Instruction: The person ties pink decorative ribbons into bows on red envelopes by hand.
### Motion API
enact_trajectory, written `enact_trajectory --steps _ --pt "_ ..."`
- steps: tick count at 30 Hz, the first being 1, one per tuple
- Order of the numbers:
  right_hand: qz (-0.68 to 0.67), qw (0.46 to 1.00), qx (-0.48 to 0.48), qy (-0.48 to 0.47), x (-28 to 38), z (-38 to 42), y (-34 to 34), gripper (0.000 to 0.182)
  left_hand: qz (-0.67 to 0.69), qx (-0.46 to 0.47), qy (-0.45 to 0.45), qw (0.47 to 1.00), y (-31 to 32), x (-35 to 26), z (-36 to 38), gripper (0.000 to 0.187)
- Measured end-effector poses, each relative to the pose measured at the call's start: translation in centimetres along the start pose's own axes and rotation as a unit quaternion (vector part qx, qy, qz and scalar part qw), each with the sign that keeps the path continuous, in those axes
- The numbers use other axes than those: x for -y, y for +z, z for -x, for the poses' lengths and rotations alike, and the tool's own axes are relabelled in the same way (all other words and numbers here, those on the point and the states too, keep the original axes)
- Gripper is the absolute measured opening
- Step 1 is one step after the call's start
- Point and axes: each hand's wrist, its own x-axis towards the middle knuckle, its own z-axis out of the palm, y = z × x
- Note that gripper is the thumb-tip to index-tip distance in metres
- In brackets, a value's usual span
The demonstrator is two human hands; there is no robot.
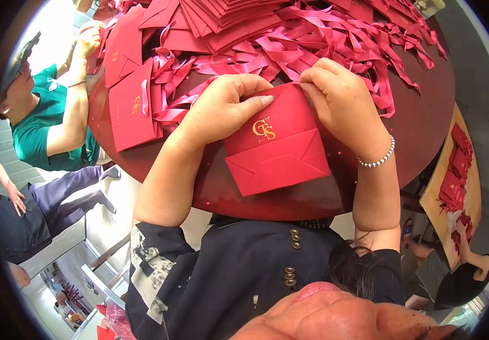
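A small red paper gift bag [278, 139] with a gold monogram lies flat in front of me, its folded bottom flap toward my body. My left hand [227, 102] grips its upper left edge, thumb on the front and fingers behind. At the upper right corner, my right hand [338, 93] pinches the bag's top edge between thumb and fingertips; whatever else sits in that pinch is too small to make out. Pink-red ribbons [318, 45] spread just beyond both hands. Left of my left hand lie more flat red bags [131, 105] with ribbon handles.
A tall stack of red bags [221, 22] stands at the back of the round dark red table [420, 130]. A co-worker in a green shirt [52, 124] handles red bags at the left. Another person [476, 266] works at a wooden table [445, 209] on the right.
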Motion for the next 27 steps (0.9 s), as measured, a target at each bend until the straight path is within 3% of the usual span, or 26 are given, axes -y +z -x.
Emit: enact_trajectory --steps 4,12,16,22,24,27 --pt "-0.04 0.999 0.0 -0.01 0.7 0.2 0.0 0.006 0.019 -0.008 -0.021 1.0 0.1 -0.3 0.1 0.022" --pt "-0.042 0.999 0.02 -0.018 1.1 0.0 1.5 0.008 -0.186 -0.049 0.077 0.978 0.3 -1.6 0.4 0.02" --pt "0.015 0.999 0.012 -0.032 1.6 0.1 2.3 0.01 -0.224 -0.084 0.155 0.959 0.8 -0.8 0.2 0.02" --pt "0.061 0.997 -0.045 0.003 3.1 0.2 3.4 0.012 -0.264 -0.13 0.194 0.936 1.1 -1.6 0.4 0.023" --pt "-0.089 0.994 -0.038 0.039 2.2 0.1 2.9 0.013 -0.249 -0.116 0.181 0.944 0.7 -1.7 0.6 0.023" --pt "-0.151 0.988 0.01 0.043 2.0 0.2 0.6 0.014 -0.233 -0.112 0.18 0.949 0.5 -1.7 0.6 0.024"
